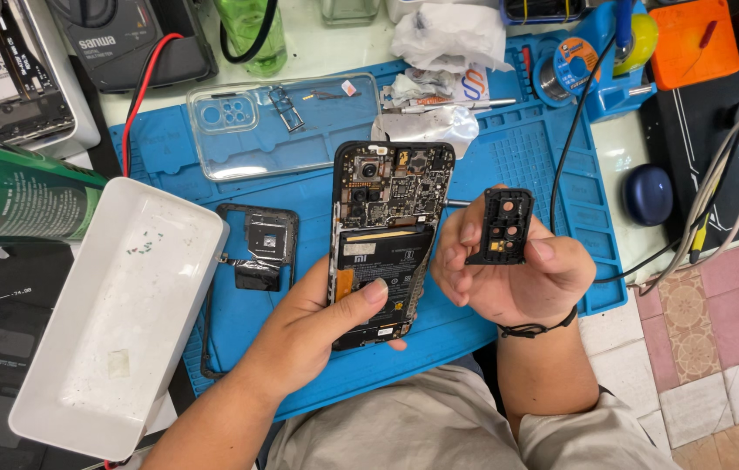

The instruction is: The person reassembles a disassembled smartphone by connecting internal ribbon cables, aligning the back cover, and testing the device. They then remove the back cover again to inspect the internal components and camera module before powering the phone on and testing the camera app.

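Gripping an opened smartphone [387,244] over the blue repair mat [526,165], the left hand [317,326] steadies it; at its 3 o'clock, the right hand [509,270] pinches a black camera bezel [500,226].

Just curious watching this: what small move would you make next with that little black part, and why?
Probably lower the small black plastic camera frame in the right hand onto the lenses atop the opened black phone that the left hand holds; its holes seem to match them.
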